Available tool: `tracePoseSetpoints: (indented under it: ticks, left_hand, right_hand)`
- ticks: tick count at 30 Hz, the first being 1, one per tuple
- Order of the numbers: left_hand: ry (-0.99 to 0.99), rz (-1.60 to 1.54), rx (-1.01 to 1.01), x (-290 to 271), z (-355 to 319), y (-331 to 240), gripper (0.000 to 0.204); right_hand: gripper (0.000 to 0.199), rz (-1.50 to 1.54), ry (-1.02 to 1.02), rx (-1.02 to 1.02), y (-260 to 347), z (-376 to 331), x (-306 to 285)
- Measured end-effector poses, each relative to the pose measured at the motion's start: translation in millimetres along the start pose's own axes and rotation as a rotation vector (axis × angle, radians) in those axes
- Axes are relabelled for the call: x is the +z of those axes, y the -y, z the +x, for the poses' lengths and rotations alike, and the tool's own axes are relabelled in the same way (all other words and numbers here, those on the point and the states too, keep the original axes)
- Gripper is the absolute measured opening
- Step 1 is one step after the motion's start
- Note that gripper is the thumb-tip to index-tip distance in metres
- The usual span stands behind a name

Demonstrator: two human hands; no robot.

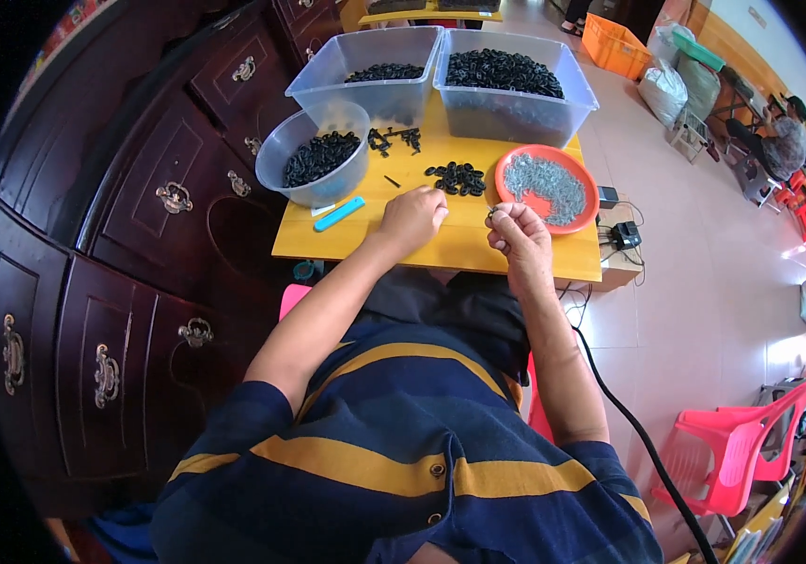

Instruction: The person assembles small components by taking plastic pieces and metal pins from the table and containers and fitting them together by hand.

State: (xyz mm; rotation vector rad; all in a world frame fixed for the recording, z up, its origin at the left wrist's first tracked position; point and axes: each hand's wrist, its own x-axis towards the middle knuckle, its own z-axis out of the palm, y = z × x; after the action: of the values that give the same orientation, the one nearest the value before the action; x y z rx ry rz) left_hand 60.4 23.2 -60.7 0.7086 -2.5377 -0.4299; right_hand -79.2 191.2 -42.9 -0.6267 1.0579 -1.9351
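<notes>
Just past the right hand (527,242), a bowl (591,195) holds apparently metal bits (555,184).

No lettering, label, number or sign can be read on anything here.

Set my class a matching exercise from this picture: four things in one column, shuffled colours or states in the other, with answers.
1. right hand
2. shallow dish
3. round clear tub
4. flat bar

A. containing black pieces
B. bright turquoise
C. pinching a small dark piece
D. containing pale grey pieces

Pairs: 1-C, 2-D, 3-A, 4-B
</notes>
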Motion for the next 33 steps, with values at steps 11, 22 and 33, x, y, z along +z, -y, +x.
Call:
tracePoseSetpoints:
  ticks: [11, 22, 33]
  left_hand:
    - [0.135, -0.924, -0.155, -13.0, -28.7, -79.4, 0.005]
    - [0.205, -0.872, -0.002, 8.0, -43.1, -100.4, 0.022]
    - [0.096, -1.051, -0.072, -27.5, -52.0, -100.4, 0.021]
  right_hand:
    - [0.009, 0.177, -0.115, 0.112, -3.0, -0.7, -0.6]
    - [0.021, 0.427, -0.19, 0.23, -9.4, 6.3, -13.3]
    - [0.015, 0.401, -0.076, 0.203, 1.7, -1.8, -2.7]
